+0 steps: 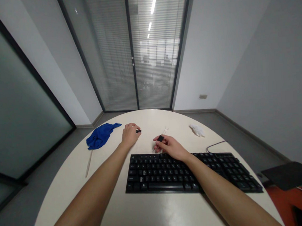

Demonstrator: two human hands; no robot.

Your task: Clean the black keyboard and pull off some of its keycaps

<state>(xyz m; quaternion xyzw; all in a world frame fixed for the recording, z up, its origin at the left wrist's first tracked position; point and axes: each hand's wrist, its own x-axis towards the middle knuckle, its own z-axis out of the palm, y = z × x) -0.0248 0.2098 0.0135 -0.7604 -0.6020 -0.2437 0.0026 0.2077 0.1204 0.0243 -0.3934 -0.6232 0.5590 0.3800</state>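
My left hand (130,135) is over the table beyond the keyboard's left end, its thumb and fingers closed on a small black keycap (138,131). Just past the keyboard's back edge, my right hand (169,145) pinches a small black block (160,138). Thin, clear or wire-like prongs (165,129) show beyond those fingers; whether they join the block I cannot tell. Below both hands lies a black keyboard (165,185), partly covered by my right forearm. A few pale spots (142,178) show among its left-hand keys.
A crumpled blue cloth (100,136) lies at the left, with a pale stick (88,164) reaching out from it. White crumpled tissue (197,130) is at the right. The keyboard cable (216,144) runs over the right edge of the round white table (151,114).
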